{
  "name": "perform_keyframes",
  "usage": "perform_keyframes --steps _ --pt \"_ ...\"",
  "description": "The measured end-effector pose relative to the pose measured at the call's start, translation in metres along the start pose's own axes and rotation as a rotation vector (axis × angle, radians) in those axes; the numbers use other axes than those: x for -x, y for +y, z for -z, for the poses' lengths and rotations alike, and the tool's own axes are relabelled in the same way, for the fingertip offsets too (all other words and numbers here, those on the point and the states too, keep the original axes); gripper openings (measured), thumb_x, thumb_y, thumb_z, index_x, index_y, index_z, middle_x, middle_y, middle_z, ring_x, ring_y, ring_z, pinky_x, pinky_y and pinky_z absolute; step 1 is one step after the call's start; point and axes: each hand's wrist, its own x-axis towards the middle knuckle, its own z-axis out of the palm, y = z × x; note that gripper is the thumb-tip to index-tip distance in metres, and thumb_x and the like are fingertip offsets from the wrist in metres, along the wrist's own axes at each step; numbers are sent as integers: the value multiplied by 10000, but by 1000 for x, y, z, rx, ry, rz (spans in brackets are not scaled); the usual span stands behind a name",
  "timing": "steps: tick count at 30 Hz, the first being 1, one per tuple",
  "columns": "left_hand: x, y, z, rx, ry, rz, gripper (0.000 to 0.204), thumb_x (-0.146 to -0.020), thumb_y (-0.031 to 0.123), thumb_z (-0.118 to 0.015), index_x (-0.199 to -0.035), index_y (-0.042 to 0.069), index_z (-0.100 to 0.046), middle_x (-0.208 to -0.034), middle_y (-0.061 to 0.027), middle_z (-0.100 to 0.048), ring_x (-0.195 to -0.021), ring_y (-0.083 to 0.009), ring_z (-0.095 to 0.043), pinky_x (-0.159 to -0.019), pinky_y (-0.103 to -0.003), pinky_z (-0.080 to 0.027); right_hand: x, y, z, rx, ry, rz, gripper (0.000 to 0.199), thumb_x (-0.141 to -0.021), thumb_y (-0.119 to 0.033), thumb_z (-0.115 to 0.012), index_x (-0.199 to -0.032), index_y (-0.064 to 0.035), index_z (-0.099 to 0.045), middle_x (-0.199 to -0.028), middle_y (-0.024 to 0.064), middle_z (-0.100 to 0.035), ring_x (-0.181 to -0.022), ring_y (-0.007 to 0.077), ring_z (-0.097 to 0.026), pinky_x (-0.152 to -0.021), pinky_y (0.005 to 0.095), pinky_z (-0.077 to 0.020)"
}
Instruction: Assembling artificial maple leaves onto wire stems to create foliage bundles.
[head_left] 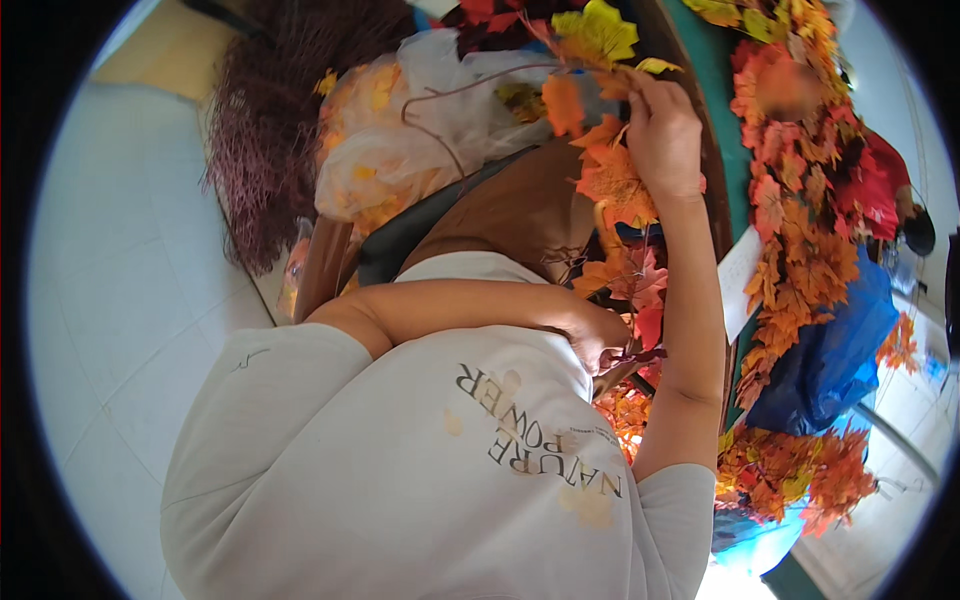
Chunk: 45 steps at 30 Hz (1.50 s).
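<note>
Up near the top of the view, your right hand (662,135) is closing its fingers around the upper part of a garland of orange and red artificial maple leaves (612,185), and yellow leaves are showing just above the fingertips. Lower down, against your pale grey T-shirt (420,470), your left hand (598,338) is reaching across your body and gripping the garland's lower stretch, where red leaves are bunching beside it. Behind the garland, a crumpled clear plastic bag holding yellow-orange leaves (400,150) is lying beside a bundle of dark purple twigs (265,150). To your right, a long heap of orange leaf garlands (800,230) is running along a green table (712,70), touching a blue plastic bag (835,350).
</note>
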Motion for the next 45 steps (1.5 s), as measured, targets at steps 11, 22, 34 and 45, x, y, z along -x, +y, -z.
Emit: perform_keyframes --steps 11,22,34,45 --pt "15 27 25 1070 -123 246 154 -771 28 -618 -919 -15 -628 -819 -58 -651 -715 -116 -618 -614 -241 -481 -46 20 164 -426 724 -435 148 -818 -49 -614 -954 -6 -652 -784 89 -646 -569 134 -582 -512 259 -459" --pt "30 81 62 -467 117 50 186 -761 37 -572 -941 -4 -592 -773 -144 -596 -761 -290 -601 -681 -354 -475 -3 -17 199 21 655 -115 148 -795 -15 -616 -938 7 -649 -806 159 -636 -711 281 -621 -623 317 -492" --pt "94 148 143 68 -121 -39 148 -787 80 -634 -850 -52 -613 -812 -84 -620 -618 -139 -595 -491 -240 -462 5 20 264 -754 513 -620 230 -799 -111 -657 -964 50 -649 -793 39 -653 -664 45 -540 -541 202 -415" --pt "140 12 166 586 181 246 116 -779 69 -657 -826 -19 -597 -805 -74 -635 -539 -100 -566 -496 -223 -434 -40 170 254 -854 643 -579 237 -838 -238 -632 -837 -3 -663 -773 72 -662 -623 102 -622 -583 235 -498"
